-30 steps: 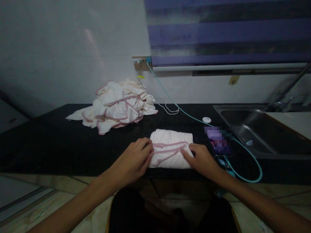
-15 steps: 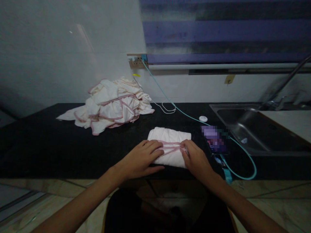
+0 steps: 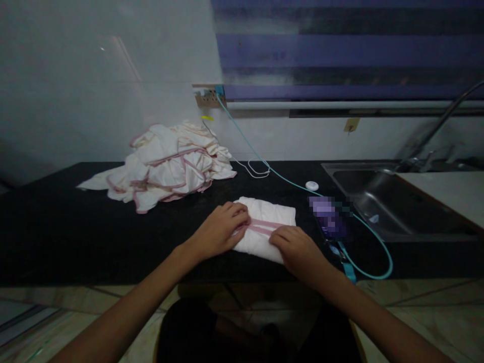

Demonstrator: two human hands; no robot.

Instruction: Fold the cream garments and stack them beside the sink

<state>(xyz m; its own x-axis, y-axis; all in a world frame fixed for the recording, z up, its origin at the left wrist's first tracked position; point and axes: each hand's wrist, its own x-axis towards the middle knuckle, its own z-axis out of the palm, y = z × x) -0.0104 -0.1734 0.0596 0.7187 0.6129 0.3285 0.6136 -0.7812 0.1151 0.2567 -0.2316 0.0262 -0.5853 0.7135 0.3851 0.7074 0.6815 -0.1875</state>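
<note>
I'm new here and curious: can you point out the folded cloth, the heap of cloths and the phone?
folded cloth (image 3: 278, 212): head view, bare top by its far right corner.
heap of cloths (image 3: 170, 164): head view, middle of the pile.
phone (image 3: 328, 223): head view, its blurred screen.

The dark tabletop (image 3: 68, 222) lies bare to the left of the folded cloth (image 3: 264, 227), open for passage. Behind, the heap of cloths (image 3: 166, 164) blocks the back left. To the right, a phone (image 3: 328, 222), a teal cable (image 3: 372, 247) and the sink (image 3: 393, 201) crowd the way, the phone just beside the folded cloth.
</note>
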